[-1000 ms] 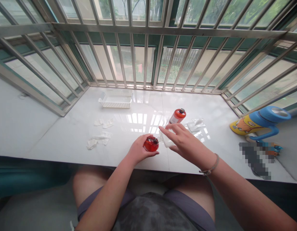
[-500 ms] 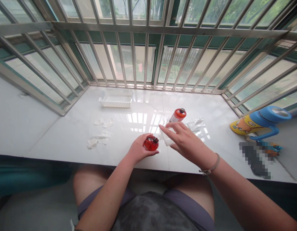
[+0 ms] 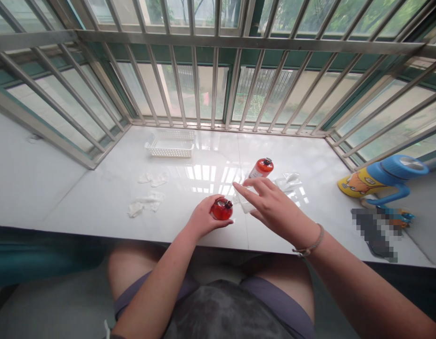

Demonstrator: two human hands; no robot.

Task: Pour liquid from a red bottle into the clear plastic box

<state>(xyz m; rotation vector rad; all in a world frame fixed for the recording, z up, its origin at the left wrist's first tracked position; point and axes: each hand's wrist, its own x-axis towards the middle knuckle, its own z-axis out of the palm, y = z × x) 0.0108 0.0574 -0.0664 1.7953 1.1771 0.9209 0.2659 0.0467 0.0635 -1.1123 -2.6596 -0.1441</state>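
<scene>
My left hand [image 3: 201, 218] is wrapped round a red bottle [image 3: 221, 210] with a dark, narrow neck, close to the counter's front edge. To its right, my right hand [image 3: 265, 197] hovers palm down with the fingers apart and the index finger stretched toward the bottle. Under those fingers lies a clear, whitish item [image 3: 246, 205], partly hidden; whether the hand touches it I cannot make out. Just beyond my right hand stands a second red bottle [image 3: 261, 168] with a pale label and a dark top.
On the white counter [image 3: 189, 176] are a white perforated basket [image 3: 171, 149], crumpled white tissues [image 3: 146, 203] and a clear plastic wrapper [image 3: 289, 182]. A blue and yellow flask [image 3: 376, 179] lies at the right near a blurred dark object [image 3: 375, 235]. Metal bars [image 3: 218, 89] close off the back.
</scene>
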